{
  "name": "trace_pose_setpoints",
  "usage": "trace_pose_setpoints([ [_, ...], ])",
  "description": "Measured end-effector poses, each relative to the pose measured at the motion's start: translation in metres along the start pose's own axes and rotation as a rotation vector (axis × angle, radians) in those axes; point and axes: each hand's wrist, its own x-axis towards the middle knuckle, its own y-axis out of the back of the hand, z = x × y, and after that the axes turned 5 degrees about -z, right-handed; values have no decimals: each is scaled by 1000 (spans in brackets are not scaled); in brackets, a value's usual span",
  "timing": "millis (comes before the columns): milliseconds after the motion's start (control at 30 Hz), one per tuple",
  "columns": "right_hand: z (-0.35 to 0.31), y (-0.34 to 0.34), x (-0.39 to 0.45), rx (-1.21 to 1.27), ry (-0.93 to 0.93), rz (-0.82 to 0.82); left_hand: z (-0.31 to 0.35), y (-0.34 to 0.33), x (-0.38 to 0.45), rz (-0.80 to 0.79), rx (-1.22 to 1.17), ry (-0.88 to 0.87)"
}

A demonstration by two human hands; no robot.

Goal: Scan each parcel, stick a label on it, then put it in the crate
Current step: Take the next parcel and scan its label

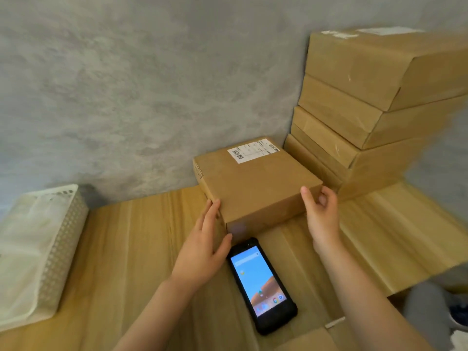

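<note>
Two bare hands are meeting at one flat cardboard parcel (pixel 255 186), which is lying on the wooden table (pixel 141 236) with its far side near the grey wall (pixel 126 84); the left hand (pixel 202 252) is resting against the parcel's near-left side, its fingers straight and close together along the cardboard and its thumb reaching toward the near corner, pressing rather than gripping; the right hand (pixel 320 214) is sitting at the parcel's near-right corner, fingers loosely spread and a little bent, the thumb tip touching the top edge, though whether the other fingers are touching the side is not something I can tell; a white printed label (pixel 253 150) with barcodes is sitting on the parcel's top at its far-right corner; just in front of the parcel, nearly touching its near corner, a black handheld scanner (pixel 263 285) is lying face up with its screen glowing, between the two forearms; just right of the parcel, a stack of larger cardboard boxes (pixel 367 97) is standing, stepped and slightly askew, against the wall; well to the left of the parcel, a white perforated crate (pixel 63 239) is standing at the table's edge, lined with pale translucent plastic; near and to the right of the parcel, beyond the scanner, a small pale strip (pixel 334 322) is lying on the table.
</note>
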Motion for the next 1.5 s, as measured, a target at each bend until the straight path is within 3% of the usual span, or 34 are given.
trace_pose_setpoints([
  [167,-16,-13,-11,268,-59,-90,9,6,-25,180,-20,-29],
  [367,-31,-26,-15,314,-108,-190,10,23,-66,244,-47,-68],
  [533,-38,-46,-8,238,-127,-321,-11,47,-91,456,-98,71],
  [700,-41,-80,-1,157,-141,-517,-29,82,-99,681,-343,282],
  [833,-37,-109,4,116,-131,-547,-39,90,-107,636,-412,262],
  [1033,-33,-157,11,19,-176,-604,-52,77,-115,620,-334,295],
  [1300,-25,-204,7,-237,55,-738,-73,79,-117,644,-315,367],
  [1500,-20,-211,8,-275,55,-775,-70,81,-115,626,-301,395],
])
